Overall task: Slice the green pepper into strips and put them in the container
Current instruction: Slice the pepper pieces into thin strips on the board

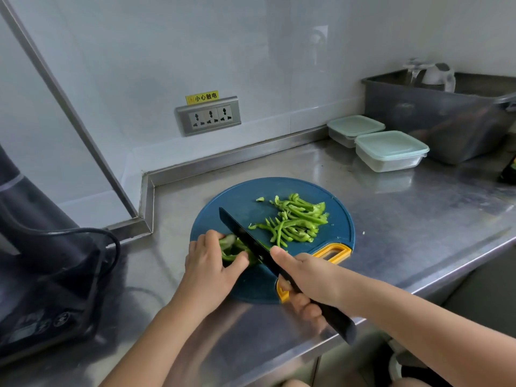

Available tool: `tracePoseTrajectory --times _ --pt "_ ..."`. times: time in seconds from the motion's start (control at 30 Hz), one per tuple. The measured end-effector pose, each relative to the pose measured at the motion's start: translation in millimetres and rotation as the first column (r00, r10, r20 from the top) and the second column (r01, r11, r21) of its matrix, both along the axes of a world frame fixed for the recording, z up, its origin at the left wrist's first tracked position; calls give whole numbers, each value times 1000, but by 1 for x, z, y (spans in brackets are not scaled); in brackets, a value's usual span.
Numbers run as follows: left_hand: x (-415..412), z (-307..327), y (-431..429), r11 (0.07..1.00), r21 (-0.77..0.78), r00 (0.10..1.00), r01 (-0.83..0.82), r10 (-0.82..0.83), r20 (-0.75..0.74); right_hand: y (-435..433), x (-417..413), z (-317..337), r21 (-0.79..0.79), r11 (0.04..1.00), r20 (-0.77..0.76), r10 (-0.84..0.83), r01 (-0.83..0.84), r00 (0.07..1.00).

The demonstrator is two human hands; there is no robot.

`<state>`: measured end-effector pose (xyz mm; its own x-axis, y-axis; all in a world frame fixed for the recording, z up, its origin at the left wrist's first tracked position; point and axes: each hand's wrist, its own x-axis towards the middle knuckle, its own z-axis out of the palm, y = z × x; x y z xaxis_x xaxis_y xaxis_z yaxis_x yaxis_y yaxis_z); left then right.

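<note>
A round blue cutting board point(245, 203) with a yellow handle lies on the steel counter. On its right half sits a pile of green pepper strips point(296, 220). My left hand point(209, 268) holds the uncut piece of green pepper point(230, 248) down at the board's left edge, fingers curled over it. My right hand point(305, 279) grips the handle of a black knife point(245, 237), forefinger along the spine; the blade lies against the pepper piece, right beside my left fingers. Two lidded clear containers point(391, 150) with pale green lids stand at the back right.
A grey plastic tub point(435, 115) with glassware stands behind the containers. A dark appliance point(42, 261) with a cable fills the left side. A wall socket point(208, 116) sits above the counter's raised back edge. The counter's front edge runs close below my right hand.
</note>
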<state>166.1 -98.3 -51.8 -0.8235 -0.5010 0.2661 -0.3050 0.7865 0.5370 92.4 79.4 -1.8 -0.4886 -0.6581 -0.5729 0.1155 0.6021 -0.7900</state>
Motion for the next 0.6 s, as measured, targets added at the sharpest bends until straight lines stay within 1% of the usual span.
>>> tracePoseTrajectory --times 0.1,0.17,0.37,0.5,0.6 --pt "0 4 -6 995 75 996 59 -64 57 1 -10 7 16 1000 160 -9 7 987" --pt "0 5 -8 990 103 993 94 -101 67 1 -15 9 11 1000 210 6 -9 978" --pt "-2 6 -7 984 114 988 136 -144 64 -9 -13 9 65 998 160 10 -20 987" --pt "-2 5 -6 985 104 987 141 -147 61 -21 -5 11 91 996 117 -30 19 993" --pt "-1 5 -6 983 107 986 149 -156 62 -37 6 19 168 985 104 -65 47 992"
